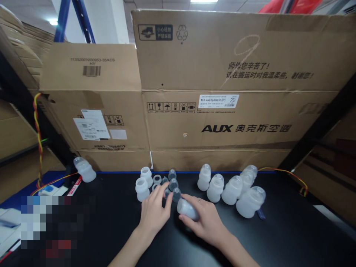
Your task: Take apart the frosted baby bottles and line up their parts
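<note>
The right hand [204, 218] lies low on the black surface [278, 237] with its fingers wrapped around a small translucent bottle [187, 208], which is tipped on its side with one end pointing left toward the other hand. The left hand [154, 211] rests palm down just beside it, fingers spread and stretched forward, the fingertips touching a little cluster of clear domed caps [172, 185] that sit just ahead of both hands; it is closed on nothing. Mixed in with the caps are a couple of pale rings [157, 179]. To the left of that cluster stand two open bottles [144, 183] without tops, close together. To the right, a group of capped bottles [232, 189] stands in a loose row, the nearest one leaning over. One more bottle [85, 169] lies tilted well apart at the far left, near the surface's back edge. Large cardboard boxes [217, 92] with printed labels form a wall right behind everything.
</note>
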A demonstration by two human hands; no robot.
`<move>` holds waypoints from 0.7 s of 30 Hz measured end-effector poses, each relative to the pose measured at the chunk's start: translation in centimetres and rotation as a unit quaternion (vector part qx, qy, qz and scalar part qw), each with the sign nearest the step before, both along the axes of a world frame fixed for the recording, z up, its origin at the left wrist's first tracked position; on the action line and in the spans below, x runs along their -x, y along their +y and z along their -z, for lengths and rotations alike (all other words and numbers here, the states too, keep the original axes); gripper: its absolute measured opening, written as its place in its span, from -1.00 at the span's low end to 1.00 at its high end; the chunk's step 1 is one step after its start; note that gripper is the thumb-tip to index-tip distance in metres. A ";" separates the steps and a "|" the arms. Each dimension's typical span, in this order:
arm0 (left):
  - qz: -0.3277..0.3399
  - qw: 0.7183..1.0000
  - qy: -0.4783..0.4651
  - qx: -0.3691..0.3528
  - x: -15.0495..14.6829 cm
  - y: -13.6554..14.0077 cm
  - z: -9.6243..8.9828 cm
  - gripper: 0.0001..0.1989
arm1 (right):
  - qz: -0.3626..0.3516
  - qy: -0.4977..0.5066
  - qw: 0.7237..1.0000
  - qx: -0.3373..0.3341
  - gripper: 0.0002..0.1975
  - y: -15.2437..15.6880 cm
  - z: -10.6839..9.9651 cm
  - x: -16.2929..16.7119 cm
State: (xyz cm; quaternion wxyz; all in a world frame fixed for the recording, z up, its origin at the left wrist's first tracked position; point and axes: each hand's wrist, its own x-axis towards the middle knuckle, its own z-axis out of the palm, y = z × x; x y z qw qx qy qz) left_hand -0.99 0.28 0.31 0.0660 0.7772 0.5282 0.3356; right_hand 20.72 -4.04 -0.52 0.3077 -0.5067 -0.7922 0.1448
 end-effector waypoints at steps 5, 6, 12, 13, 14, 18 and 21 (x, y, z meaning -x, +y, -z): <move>0.199 0.979 -0.038 0.027 -0.6 -1.7 -1.5 -0.54 | -0.013 0.038 0.999 0.002 -0.60 0.1 0.4 -0.3; 0.212 0.976 -0.040 0.041 -0.7 -1.9 -1.6 -0.54 | -0.019 0.042 0.999 -0.002 -0.61 0.2 0.4 -0.4; 0.144 0.983 -0.046 0.108 -1.8 -2.4 -1.5 -0.77 | -0.028 0.014 0.999 -0.017 -0.66 0.5 0.5 -0.2; 0.118 0.985 -0.046 0.121 -2.0 -2.4 -1.4 -0.79 | -0.032 0.001 0.999 -0.023 -0.67 0.5 0.5 0.0; 0.092 0.985 -0.052 0.140 -2.2 -2.4 -1.4 -0.75 | -0.033 -0.016 0.999 -0.032 -0.68 0.4 0.5 0.2; 0.008 0.965 -0.120 0.235 -2.4 -2.2 -1.1 -0.59 | -0.024 -0.088 0.992 -0.087 -0.64 0.4 0.6 0.7; -0.011 0.951 -0.160 0.265 -1.7 -2.0 -1.1 -0.45 | -0.010 -0.075 0.988 -0.137 -0.60 0.6 0.7 0.5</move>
